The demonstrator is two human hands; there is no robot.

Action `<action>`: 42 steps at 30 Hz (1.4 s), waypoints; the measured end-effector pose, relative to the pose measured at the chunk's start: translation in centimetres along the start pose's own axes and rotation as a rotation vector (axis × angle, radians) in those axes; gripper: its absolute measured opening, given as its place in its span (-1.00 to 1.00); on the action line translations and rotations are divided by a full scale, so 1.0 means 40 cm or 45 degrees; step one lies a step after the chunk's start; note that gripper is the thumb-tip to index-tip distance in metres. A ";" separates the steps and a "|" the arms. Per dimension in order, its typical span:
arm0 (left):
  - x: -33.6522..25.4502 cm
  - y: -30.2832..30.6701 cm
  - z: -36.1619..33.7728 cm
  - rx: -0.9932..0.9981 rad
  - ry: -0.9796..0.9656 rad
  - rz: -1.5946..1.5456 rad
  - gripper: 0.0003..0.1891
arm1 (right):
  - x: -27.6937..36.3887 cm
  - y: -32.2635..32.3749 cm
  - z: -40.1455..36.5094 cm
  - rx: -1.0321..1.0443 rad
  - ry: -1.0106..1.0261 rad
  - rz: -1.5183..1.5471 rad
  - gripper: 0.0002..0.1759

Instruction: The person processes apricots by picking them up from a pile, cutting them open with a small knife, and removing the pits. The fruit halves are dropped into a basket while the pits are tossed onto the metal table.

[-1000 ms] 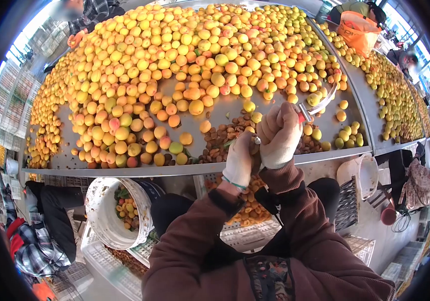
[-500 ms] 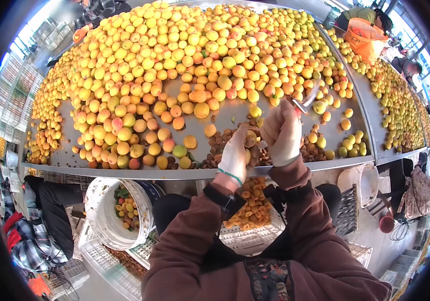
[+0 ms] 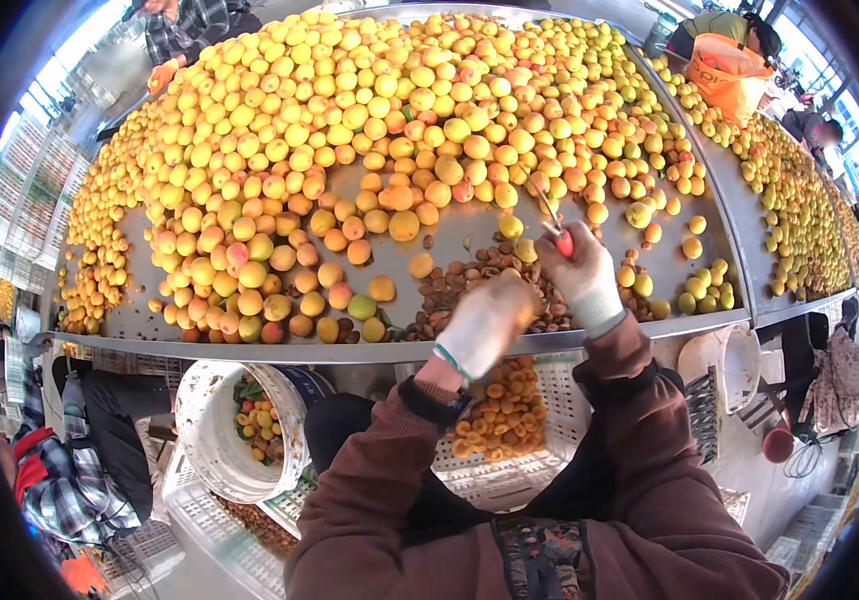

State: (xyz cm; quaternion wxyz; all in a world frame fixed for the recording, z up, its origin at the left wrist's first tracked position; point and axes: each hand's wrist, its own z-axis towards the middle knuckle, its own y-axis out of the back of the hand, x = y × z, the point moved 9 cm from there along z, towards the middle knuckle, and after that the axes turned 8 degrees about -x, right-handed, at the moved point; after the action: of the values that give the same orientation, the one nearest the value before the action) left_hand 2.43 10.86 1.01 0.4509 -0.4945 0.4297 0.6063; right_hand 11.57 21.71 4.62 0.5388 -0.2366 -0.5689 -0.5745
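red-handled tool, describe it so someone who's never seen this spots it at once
Find the metal table heaped with yellow-orange fruit. At its near side, the gloved right hand grips the tool. Its red handle and slim metal shaft set it apart from the round fruit nearby.

From my end I'm getting a pale grey floor [image 3: 779, 482], tall framed glass windows [image 3: 811, 52] upper right, strong daylight, and white lattice plastic crates [image 3: 27, 195] stacked far left.
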 end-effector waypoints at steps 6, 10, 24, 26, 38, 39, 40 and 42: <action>-0.044 0.145 -0.005 -0.304 -0.109 1.006 -0.69 | -0.064 0.017 -0.010 -0.008 -0.080 0.193 -0.77; 0.009 0.284 0.008 -0.486 0.209 1.723 -0.67 | -0.040 -0.001 -0.058 0.064 -0.148 0.378 -0.87; -0.063 0.076 -0.023 -0.148 0.397 -0.842 -0.46 | 0.053 -0.067 -0.183 0.600 -0.239 0.685 -0.58; -0.084 0.067 -0.029 -0.182 0.363 -0.756 -0.50 | 0.077 -0.054 -0.187 0.602 -0.231 0.692 -0.59; -0.077 0.054 -0.048 -0.198 0.367 -0.739 -0.55 | 0.090 -0.053 -0.206 0.545 -0.239 0.830 -0.65; -0.078 0.057 -0.049 -0.198 0.365 -0.734 -0.55 | 0.078 -0.055 -0.208 0.538 -0.293 0.811 -0.68; -0.075 0.063 -0.051 -0.228 0.385 -0.770 -0.56 | 0.066 -0.059 -0.210 0.530 -0.346 0.791 -0.72; -0.075 0.067 -0.050 -0.255 0.407 -0.805 -0.57 | 0.062 -0.064 -0.215 0.497 -0.254 0.688 -0.74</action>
State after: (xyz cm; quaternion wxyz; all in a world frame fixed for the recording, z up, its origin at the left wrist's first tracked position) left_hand 0.58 7.96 3.87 0.4925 -0.7331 0.2591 0.3911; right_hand 11.46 12.44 3.71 0.6482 -0.3264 -0.6347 -0.2655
